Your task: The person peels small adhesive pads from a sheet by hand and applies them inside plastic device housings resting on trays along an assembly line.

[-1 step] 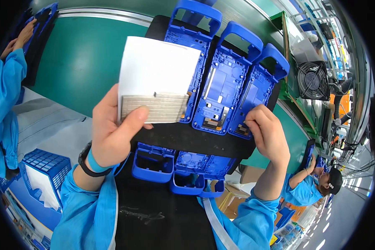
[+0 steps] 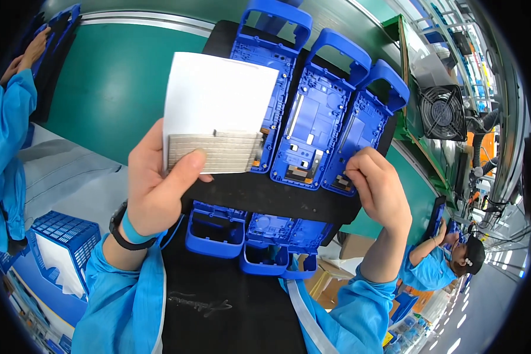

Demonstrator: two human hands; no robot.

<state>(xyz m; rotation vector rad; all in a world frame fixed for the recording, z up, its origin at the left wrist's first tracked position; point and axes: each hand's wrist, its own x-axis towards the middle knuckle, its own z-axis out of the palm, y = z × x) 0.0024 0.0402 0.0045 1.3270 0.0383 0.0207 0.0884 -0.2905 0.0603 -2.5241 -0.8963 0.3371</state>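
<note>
My left hand [image 2: 159, 186] grips a white backing sheet [image 2: 221, 94], thumb on top and fingers behind. Rows of grey adhesive strips [image 2: 224, 154] cover the sheet's lower part. My right hand [image 2: 380, 189] is closed in a pinch at the lower end of the right blue plastic housing [image 2: 360, 130]; whatever sits between its fingertips is too small to make out. Beside it lies the middle blue housing [image 2: 312, 112], with dark and silvery pieces at its lower end. The left blue housing [image 2: 265, 53] is partly hidden behind the sheet.
More blue housings [image 2: 215, 239] lie near me on the black mat [image 2: 248, 192]. A green table [image 2: 118, 76] extends left, with a co-worker's sleeve [image 2: 9, 130] beyond. A blue basket [image 2: 65, 236] stands lower left. A black fan [image 2: 442, 115] and another person [image 2: 433, 259] are at right.
My left hand and the backing sheet have shifted slightly left. My right hand stays at the right housing.
</note>
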